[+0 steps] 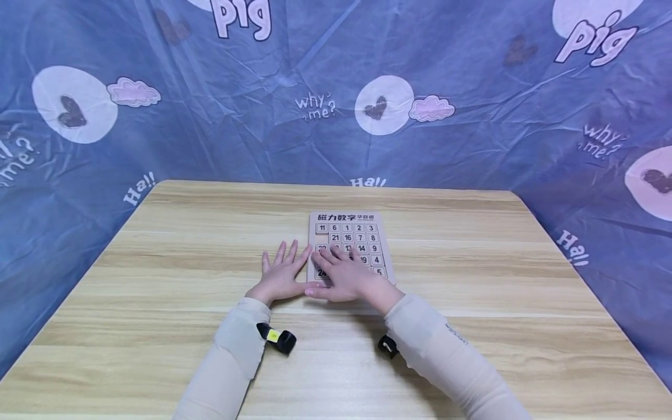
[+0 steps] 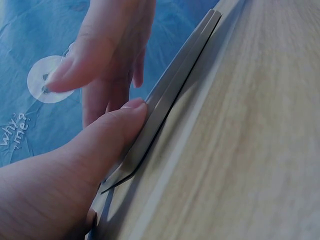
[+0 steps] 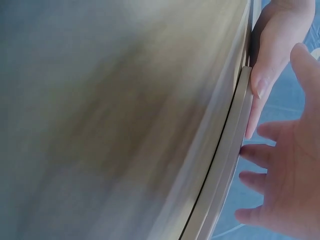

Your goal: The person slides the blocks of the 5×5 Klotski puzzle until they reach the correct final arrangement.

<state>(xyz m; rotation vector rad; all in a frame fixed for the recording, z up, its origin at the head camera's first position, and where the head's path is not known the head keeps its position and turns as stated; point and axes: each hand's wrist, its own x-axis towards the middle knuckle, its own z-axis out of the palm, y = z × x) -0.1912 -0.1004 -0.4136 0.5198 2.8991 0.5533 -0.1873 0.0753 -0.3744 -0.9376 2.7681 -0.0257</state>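
A flat sliding number puzzle with square numbered tiles lies on the table. One slot is vacant, below tile 11 in the leftmost column. My left hand rests at the puzzle's left side with fingers spread, its thumb on the near left corner; the left wrist view shows that thumb touching the edge. Over the lower left tiles reaches my right hand, fingers extended and hiding several numbers. In the right wrist view, a fingertip of the right hand meets the board's surface.
The pale wooden table spreads around the puzzle on all sides. A blue printed curtain hangs behind and beside it. Both wrists carry small black cameras, one of them at the left sleeve.
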